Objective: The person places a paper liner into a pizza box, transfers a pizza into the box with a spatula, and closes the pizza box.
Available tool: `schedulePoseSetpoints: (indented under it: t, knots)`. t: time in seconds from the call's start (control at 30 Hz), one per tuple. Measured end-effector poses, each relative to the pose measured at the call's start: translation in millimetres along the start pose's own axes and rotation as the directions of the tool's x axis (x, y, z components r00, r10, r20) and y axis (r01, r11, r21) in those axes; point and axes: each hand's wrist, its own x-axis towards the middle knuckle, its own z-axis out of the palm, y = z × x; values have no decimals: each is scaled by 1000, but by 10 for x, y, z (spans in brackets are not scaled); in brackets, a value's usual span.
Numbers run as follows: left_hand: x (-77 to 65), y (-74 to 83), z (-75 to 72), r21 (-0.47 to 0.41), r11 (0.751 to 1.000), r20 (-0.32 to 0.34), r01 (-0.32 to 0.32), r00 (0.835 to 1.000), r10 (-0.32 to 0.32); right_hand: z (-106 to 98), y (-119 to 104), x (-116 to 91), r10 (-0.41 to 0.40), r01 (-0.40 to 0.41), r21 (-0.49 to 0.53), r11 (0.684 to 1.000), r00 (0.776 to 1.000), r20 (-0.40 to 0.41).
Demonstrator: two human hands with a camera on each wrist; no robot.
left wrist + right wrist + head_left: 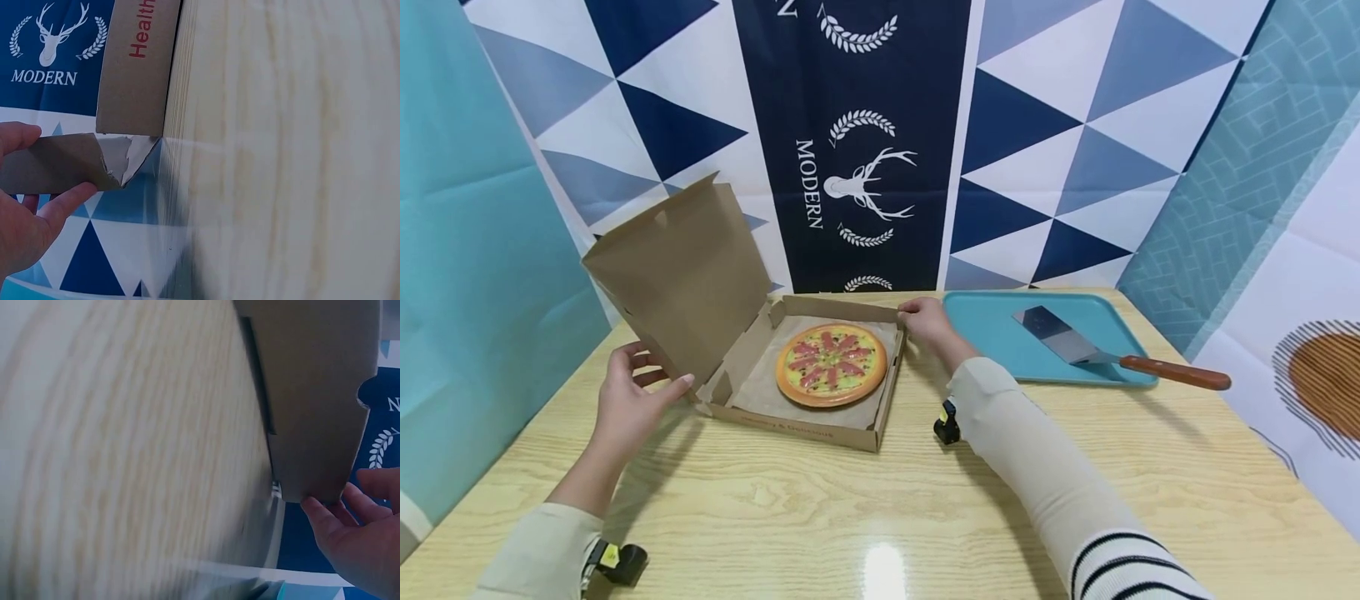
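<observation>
An open cardboard pizza box (pixel 838 433) lies on the table with a round pizza (pixel 831 365) on its paper lining. Its lid (pixel 688 267) stands raised and tilted to the left. My left hand (pixel 632 404) holds the lid near its lower front edge; in the left wrist view, thumb and fingers lie around a side flap (pixel 56 164). At the back right corner, my right hand (pixel 928 323) pinches the box wall. The right wrist view shows its fingers at the lower corner of that wall (pixel 319 412); the far fingertips are partly hidden.
To the right on the table sits a blue tray (pixel 977 333). A pizza spatula (pixel 1060 333) lies across it, its wooden handle (pixel 1180 371) sticking out past the tray's right edge. A patterned cloth (pixel 880 242) hangs behind the table.
</observation>
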Motion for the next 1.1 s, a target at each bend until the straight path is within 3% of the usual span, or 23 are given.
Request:
schedulePoseSetpoints:
  t: [0.1,0.2,0.27,0.3,0.5,0.7,1.1]
  knots:
    - [6,-5,-6,0,1000,-2,4,1000,-4,33,162,151,-41,41,8,999,999,-36]
    - [24,-18,-12,-3,1000,4,8,1000,-8,22,189,151,-49,48,-25,999,997,-62]
    - [40,-27,-14,-6,1000,10,7,1000,-7,6,152,92,-49,47,-39,998,996,-69]
    - [49,-31,-14,-9,1000,13,7,1000,-7,-17,58,1,-11,7,-66,998,998,-60]
    - [95,-45,-26,-18,1000,26,16,1000,-16,-76,-40,-207,-11,5,-100,995,998,-59]
    - [142,-58,-62,-42,999,60,24,998,-21,-108,-42,-291,31,-34,-77,996,999,-43]
    - [297,-121,-89,-138,990,144,-18,989,38,-213,-64,-483,-6,2,-138,990,1000,-29]
